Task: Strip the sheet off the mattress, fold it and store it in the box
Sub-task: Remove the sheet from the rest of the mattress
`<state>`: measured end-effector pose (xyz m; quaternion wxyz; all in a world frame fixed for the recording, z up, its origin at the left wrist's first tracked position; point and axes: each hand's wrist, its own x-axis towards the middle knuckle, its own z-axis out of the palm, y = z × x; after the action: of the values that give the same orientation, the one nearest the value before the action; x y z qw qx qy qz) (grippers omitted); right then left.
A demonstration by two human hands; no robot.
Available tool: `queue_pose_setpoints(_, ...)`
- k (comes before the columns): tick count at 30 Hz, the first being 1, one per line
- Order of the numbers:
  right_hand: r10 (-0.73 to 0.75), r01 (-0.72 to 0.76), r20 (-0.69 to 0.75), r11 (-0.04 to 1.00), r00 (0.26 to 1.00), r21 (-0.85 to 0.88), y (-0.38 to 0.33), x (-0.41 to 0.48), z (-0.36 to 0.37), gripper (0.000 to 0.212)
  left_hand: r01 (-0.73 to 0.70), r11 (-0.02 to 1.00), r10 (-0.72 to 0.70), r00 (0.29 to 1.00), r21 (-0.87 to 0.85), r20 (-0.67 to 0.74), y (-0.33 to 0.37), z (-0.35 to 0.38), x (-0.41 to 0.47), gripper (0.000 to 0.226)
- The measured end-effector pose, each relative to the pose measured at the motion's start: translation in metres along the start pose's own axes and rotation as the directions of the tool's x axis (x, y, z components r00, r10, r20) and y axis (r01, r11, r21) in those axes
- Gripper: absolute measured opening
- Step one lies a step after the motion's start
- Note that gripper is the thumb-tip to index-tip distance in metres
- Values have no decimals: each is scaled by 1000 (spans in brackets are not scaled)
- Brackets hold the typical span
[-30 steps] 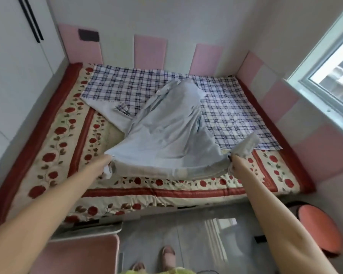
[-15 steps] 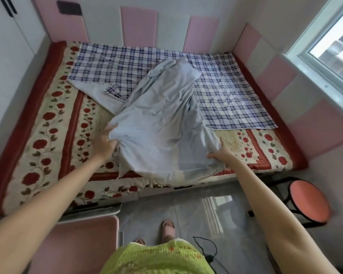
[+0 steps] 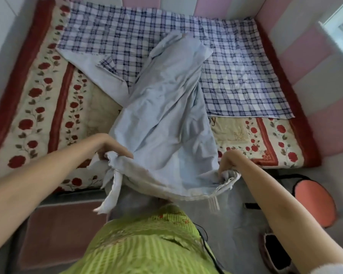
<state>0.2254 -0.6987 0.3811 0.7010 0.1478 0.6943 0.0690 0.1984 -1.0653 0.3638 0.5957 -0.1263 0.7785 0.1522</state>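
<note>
Both busy. Left hand has its fingers curled round a bunched corner of the sheet. Right hand is fisted on the other end of the same near hem. The hem sags between them, off the foot of the mattress and above the floor.

Risks as we judge them, nearest first:
- A loose end hangs below the left grip toward the floor. It could drag or get stepped on.
- The right grip sits on a frayed edge with little cloth in it, so a hard tug could slip it.
- The middle is gathered into a creased ridge, pale underside up. If we pull it like this it likely comes off twisted, with corners hard to find for the fold.
- The far part lies flat, plaid side up, across the head end up to the padded wall. Friction there may load our grips unevenly.

Orientation: the ridge's long axis runs from between our hands to the head end, leaning slightly right. The near hem lies crosswise. We can't identify the box here.
</note>
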Motion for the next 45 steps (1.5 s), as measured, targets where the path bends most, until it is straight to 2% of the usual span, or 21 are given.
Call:
queue_pose_setpoints(2,-53,61,-33,949,998,311,22,12,-30,29,-87,989,73,990,-116,-121,28,-21,4,45)
queue_pose_setpoints(3,-70,122,-112,812,991,571,35,17,-51,30,-191,956,158,975,-222,-158,47,-44,5,39)
queue_pose_setpoints(4,-61,209,-213,564,975,799,47,22,-77,31,-309,887,223,938,-344,-267,65,-69,4,31)
queue_pose_setpoints(5,-25,303,-309,285,951,909,58,18,-110,33,-415,776,223,885,-475,-409,85,-102,-2,25)
queue_pose_setpoints(7,70,539,-534,-127,843,833,80,-15,-186,33,-561,559,55,760,-611,-647,121,-169,-33,30)
queue_pose_setpoints(8,93,667,-668,-247,738,703,96,-60,-235,28,-661,477,-9,655,-579,-755,147,-215,-69,33)
queue_pose_setpoints(9,113,775,-795,-341,596,532,109,-104,-274,27,-755,417,-66,529,-505,-846,164,-252,-100,36)
queue_pose_setpoints(11,184,838,-959,-540,217,86,139,-238,-335,26,-931,283,-155,192,-230,-969,199,-334,-199,46)
queue_pose_setpoints(12,232,777,-973,-614,14,-135,158,-315,-356,25,-968,242,-208,11,-62,-978,212,-374,-263,46)
queue_pose_setpoints(13,276,697,-952,-657,-133,-288,173,-368,-363,24,-972,216,-239,-143,91,-960,218,-399,-308,44)
queue_pose_setpoints(15,343,520,-869,-700,-358,-490,200,-452,-368,12,-901,173,-295,-433,399,-852,220,-414,-400,43)
queue_pose_setpoints(16,363,467,-848,-716,-387,-519,210,-478,-366,11,-853,160,-314,-521,496,-794,217,-413,-435,45)
queue_pose_setpoints(18,385,470,-840,-701,-383,-536,218,-499,-356,10,-781,182,-295,-624,598,-724,207,-413,-465,44)
queue_pose_setpoints(21,434,458,-845,-711,-312,-534,215,-497,-340,30,-728,256,-249,-686,636,-684,195,-400,-463,41)
queue_pose_setpoints(25,478,420,-840,-727,-258,-543,205,-469,-292,22,-699,314,-122,-700,642,-703,177,-353,-436,37)
queue_pose_setpoints(30,516,586,-846,-648,-133,-487,179,-388,-234,16,-763,368,77,-545,532,-835,129,-301,-362,37)
queue_pose_setpoints(32,519,631,-854,-650,-37,-423,166,-342,-208,15,-757,410,187,-475,508,-860,108,-273,-322,39)
queue_pose_setpoints(36,539,798,-817,-576,207,-178,138,-243,-146,19,-737,525,424,-206,425,-882,57,-220,-227,53)
queue_pose_setpoints(38,486,841,-828,-539,280,-32,124,-195,-115,20,-667,602,511,-100,439,-854,36,-193,-185,58)
queue_pose_setpoints(41,381,839,-837,-521,392,156,96,-138,-70,23,-591,680,572,56,435,-818,8,-145,-138,44)
queue_pose_setpoints(45,250,789,-783,-433,570,436,60,-67,-16,32,-533,770,554,287,350,-782,-35,-93,-68,45)
